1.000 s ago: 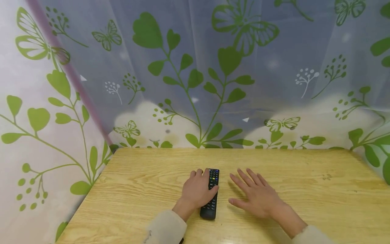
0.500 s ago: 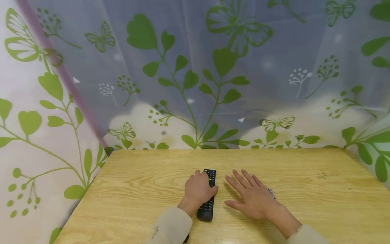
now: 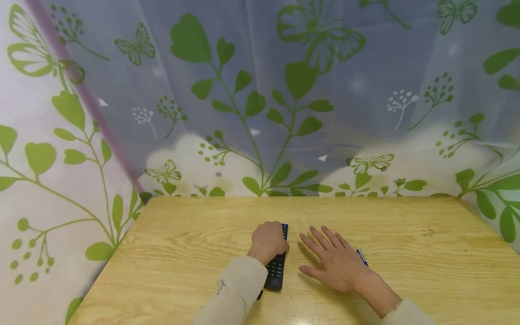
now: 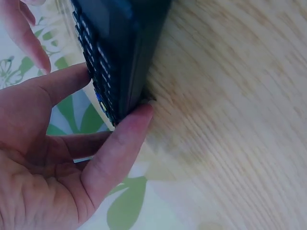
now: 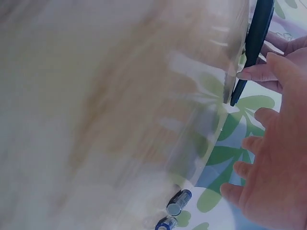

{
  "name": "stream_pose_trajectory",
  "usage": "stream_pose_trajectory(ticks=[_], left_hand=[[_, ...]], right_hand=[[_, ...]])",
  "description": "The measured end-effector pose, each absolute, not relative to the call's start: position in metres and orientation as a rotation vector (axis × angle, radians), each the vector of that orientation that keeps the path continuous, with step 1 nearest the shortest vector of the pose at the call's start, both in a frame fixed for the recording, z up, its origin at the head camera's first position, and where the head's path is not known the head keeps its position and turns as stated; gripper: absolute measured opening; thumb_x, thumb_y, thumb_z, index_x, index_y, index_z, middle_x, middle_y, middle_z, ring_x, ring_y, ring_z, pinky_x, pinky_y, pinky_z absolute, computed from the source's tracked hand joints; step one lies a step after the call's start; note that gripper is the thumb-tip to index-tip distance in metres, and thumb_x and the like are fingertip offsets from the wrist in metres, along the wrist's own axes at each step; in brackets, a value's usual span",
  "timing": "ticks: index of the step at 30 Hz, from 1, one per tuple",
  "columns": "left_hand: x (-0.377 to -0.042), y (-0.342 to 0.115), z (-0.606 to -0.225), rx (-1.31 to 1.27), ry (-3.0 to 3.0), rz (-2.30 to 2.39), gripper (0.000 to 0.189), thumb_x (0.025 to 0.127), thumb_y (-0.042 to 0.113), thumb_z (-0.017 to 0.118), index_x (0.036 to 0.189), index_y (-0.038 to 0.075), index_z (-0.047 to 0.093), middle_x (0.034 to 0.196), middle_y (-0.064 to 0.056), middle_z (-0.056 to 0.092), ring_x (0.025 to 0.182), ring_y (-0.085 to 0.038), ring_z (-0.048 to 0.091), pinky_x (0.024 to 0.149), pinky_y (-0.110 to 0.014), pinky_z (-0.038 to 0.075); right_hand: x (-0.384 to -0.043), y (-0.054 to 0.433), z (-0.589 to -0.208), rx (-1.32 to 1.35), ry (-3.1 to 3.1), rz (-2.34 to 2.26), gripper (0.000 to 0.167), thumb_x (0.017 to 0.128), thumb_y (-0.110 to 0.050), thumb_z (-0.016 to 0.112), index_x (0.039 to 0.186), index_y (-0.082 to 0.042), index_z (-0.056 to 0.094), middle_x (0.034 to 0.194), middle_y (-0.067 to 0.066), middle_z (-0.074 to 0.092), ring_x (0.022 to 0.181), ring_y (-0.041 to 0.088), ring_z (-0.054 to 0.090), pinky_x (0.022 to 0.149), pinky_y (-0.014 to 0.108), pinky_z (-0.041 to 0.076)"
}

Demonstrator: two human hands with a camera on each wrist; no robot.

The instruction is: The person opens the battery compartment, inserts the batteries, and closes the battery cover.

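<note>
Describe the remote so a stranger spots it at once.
Find the wood-grain table, then the person's left hand over it. That hand grips the remote control, long and black. Its rows of buttons set it apart from the small, partly blue cylinders near the right hand.

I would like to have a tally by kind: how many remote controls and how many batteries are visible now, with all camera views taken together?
Remote control: 1
Batteries: 2
Total: 3
</note>
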State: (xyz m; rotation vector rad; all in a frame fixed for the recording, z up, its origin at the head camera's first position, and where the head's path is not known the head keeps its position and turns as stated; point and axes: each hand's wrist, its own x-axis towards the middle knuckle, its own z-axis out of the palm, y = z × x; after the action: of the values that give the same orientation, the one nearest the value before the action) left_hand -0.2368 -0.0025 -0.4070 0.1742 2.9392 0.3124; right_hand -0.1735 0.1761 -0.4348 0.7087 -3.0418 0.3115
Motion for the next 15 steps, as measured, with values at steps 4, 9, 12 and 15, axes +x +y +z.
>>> stream_pose_trajectory(ticks=[4, 9, 12, 15], left_hand=[[-0.238, -0.004, -0.402, 0.184, 2.929, 0.34, 0.034, 0.072, 0.024, 0.081, 0.093, 0.003, 0.067, 0.072, -0.008, 0.06, 0.061, -0.02, 0.056, 0.052, -0.032, 0.052], [-0.239, -0.007, -0.404, 0.209, 2.911, 0.396, 0.038, 0.071, 0.026, 0.082, 0.096, 0.002, 0.066, 0.075, -0.009, 0.059, 0.062, -0.021, 0.056, 0.054, -0.033, 0.052], [-0.24, -0.012, -0.407, 0.209, 2.887, 0.472, 0.041, 0.072, 0.028, 0.081, 0.099, 0.002, 0.065, 0.077, -0.009, 0.059, 0.063, -0.021, 0.056, 0.054, -0.033, 0.052], [-0.24, -0.02, -0.41, 0.188, 2.833, 0.598, 0.044, 0.075, 0.03, 0.079, 0.103, 0.001, 0.063, 0.078, -0.008, 0.058, 0.061, -0.021, 0.056, 0.051, -0.032, 0.051]], right_hand=[[-0.175, 0.175, -0.433, 0.705, -3.04, 0.301, 0.075, 0.092, -0.068, 0.037, 0.151, -0.022, 0.03, 0.156, 0.009, 0.022, 0.141, 0.037, 0.017, 0.109, 0.06, 0.021], [-0.174, 0.175, -0.431, 0.7, -3.053, 0.289, 0.074, 0.092, -0.067, 0.037, 0.151, -0.022, 0.03, 0.156, 0.009, 0.022, 0.141, 0.037, 0.017, 0.109, 0.06, 0.022], [-0.173, 0.176, -0.429, 0.703, -3.05, 0.294, 0.073, 0.093, -0.065, 0.039, 0.151, -0.021, 0.03, 0.156, 0.009, 0.022, 0.141, 0.037, 0.018, 0.109, 0.059, 0.021], [-0.172, 0.177, -0.427, 0.705, -3.042, 0.286, 0.073, 0.093, -0.065, 0.039, 0.151, -0.021, 0.03, 0.156, 0.01, 0.022, 0.141, 0.036, 0.018, 0.11, 0.058, 0.02]])
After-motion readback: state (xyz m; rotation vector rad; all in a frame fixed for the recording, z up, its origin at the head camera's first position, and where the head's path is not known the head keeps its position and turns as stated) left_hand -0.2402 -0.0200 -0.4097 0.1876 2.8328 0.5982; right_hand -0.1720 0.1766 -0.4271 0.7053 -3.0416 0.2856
